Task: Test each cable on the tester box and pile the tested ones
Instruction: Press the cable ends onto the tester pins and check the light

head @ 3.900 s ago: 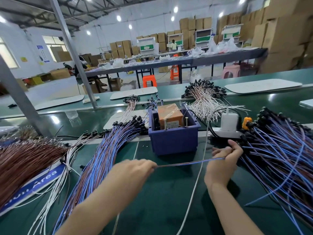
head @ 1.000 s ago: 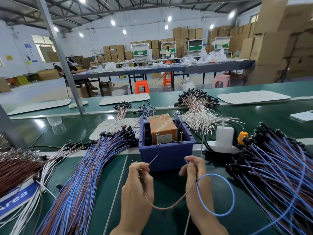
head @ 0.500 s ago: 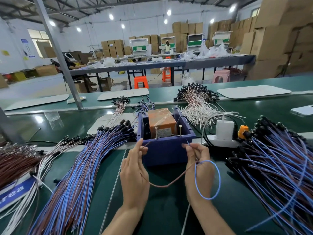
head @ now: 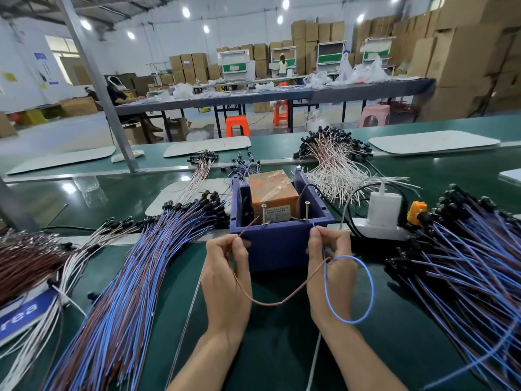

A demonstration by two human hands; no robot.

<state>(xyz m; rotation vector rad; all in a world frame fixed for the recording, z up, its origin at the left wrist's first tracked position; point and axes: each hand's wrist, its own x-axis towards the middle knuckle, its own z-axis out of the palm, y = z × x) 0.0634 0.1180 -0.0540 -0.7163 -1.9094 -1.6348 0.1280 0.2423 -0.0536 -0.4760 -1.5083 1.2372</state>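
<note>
A blue tester box (head: 279, 244) holds an orange unit (head: 272, 190), with two upright screws (head: 284, 213) on its front rim. My left hand (head: 225, 275) pinches the brown end of a cable (head: 270, 303), its tip next to the left screw. My right hand (head: 329, 263) pinches the blue end, whose tip points up towards the right screw, and the blue part loops to the right. A large pile of blue-and-brown cables (head: 118, 292) lies to the left. Another pile (head: 462, 272) lies to the right.
A white power strip with a charger (head: 383, 218) sits right of the box. White-and-pink cable bundles (head: 335, 165) lie behind it. Brown wires (head: 25, 261) lie at far left. A grey post (head: 95, 80) rises at back left. Beyond the belt are tables, stools and stacked cartons.
Both hands moved from a stretched-out cable to the box front. The two cable ends rose towards the screws.
</note>
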